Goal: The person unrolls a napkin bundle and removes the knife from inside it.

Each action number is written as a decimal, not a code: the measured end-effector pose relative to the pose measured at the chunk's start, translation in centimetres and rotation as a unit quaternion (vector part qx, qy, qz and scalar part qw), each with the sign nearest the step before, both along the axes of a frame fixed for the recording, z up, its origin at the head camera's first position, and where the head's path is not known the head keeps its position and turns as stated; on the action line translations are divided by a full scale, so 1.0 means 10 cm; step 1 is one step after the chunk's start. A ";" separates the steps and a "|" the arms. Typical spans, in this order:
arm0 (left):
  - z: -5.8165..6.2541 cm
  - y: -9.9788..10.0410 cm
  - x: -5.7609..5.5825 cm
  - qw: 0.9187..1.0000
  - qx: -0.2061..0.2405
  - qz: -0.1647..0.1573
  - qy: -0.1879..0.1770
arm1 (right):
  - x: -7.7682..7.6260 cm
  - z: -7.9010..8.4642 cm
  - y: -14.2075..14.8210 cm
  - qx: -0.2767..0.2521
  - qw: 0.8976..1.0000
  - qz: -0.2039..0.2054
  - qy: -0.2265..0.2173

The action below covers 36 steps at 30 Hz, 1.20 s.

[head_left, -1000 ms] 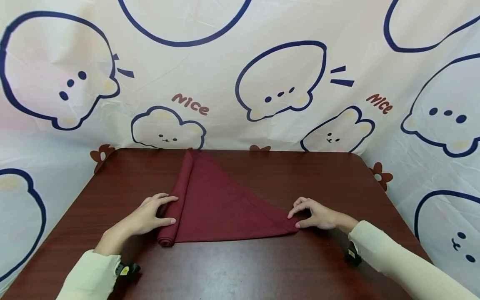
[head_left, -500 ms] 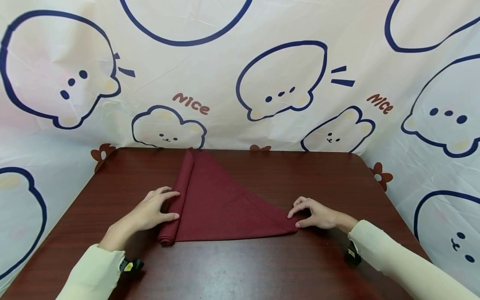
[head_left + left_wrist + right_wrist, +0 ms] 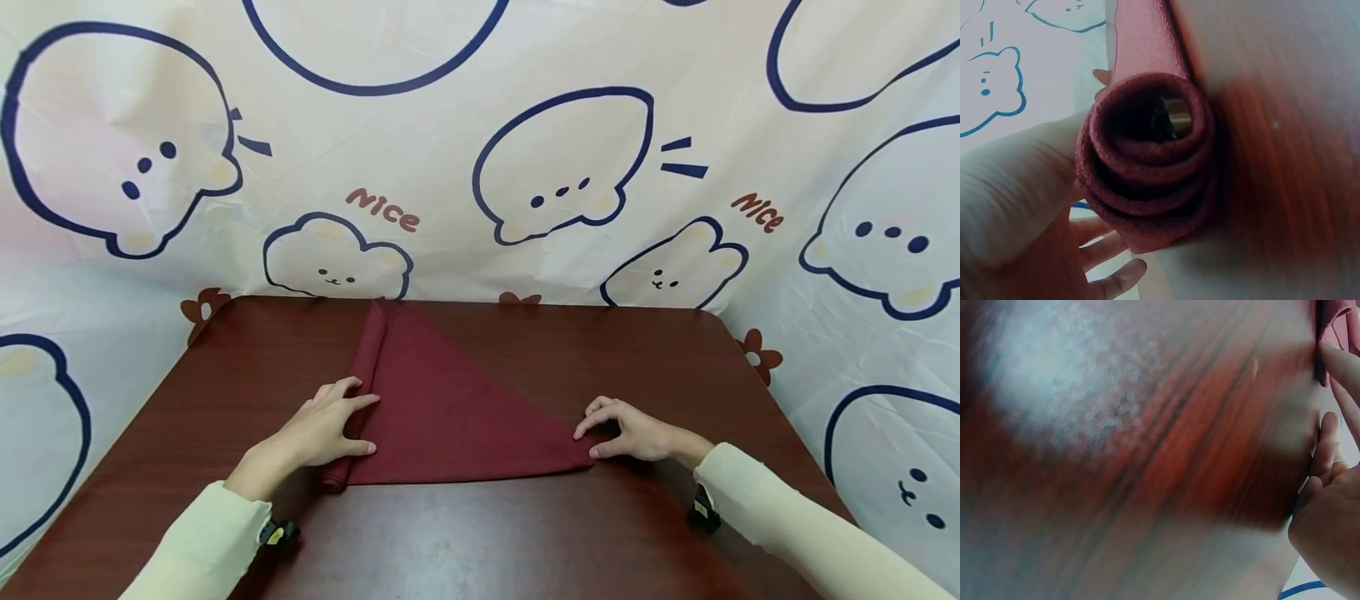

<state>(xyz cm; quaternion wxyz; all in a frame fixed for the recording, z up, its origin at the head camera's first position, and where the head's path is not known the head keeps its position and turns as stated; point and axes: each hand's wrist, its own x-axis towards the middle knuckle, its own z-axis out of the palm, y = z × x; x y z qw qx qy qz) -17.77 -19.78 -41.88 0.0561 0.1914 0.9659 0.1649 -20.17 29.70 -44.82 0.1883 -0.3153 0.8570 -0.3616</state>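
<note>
A dark red cloth lies on the brown table as a flat triangle, its left side wound into a long roll. In the left wrist view the open end of that roll shows several loose coils. My left hand rests over the roll near its front end, fingers and thumb spread and reaching across it to the flat part. At the cloth's right corner, my right hand touches it with thumb and index fingertips, which stand a little apart. The right wrist view catches only a small edge of the cloth beside a finger.
The brown wooden table reflects light in front of the cloth. A pale curtain with cartoon outlines stands behind the table and along both sides. Each wrist carries a dark strap-on camera below a light sleeve.
My left hand has shifted to the right across the roll, its fingertips now reaching past it onto the flat cloth. The roll has hardly moved. My right hand stays at the corner.
</note>
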 end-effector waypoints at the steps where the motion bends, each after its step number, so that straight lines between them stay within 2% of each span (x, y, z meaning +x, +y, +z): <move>1: -0.01 -0.01 0.00 1.000 0.000 0.001 -0.001 | 0.00 -0.01 0.00 0.001 1.000 0.000 0.001; 5: -0.01 -0.07 0.00 1.000 0.005 0.003 -0.004 | 0.00 -0.02 0.00 0.006 1.000 -0.002 0.007; 17: 0.12 -0.31 0.02 0.999 0.031 0.009 -0.034 | 0.00 -0.01 0.00 0.002 1.000 0.001 0.012; 29: 0.09 -0.64 -0.01 0.998 0.051 0.021 -0.037 | 0.00 -0.01 0.00 0.001 1.000 -0.001 0.012; 36: 0.09 -0.68 0.01 0.997 0.051 0.029 -0.055 | 0.00 -0.02 -0.01 0.007 1.000 -0.002 0.017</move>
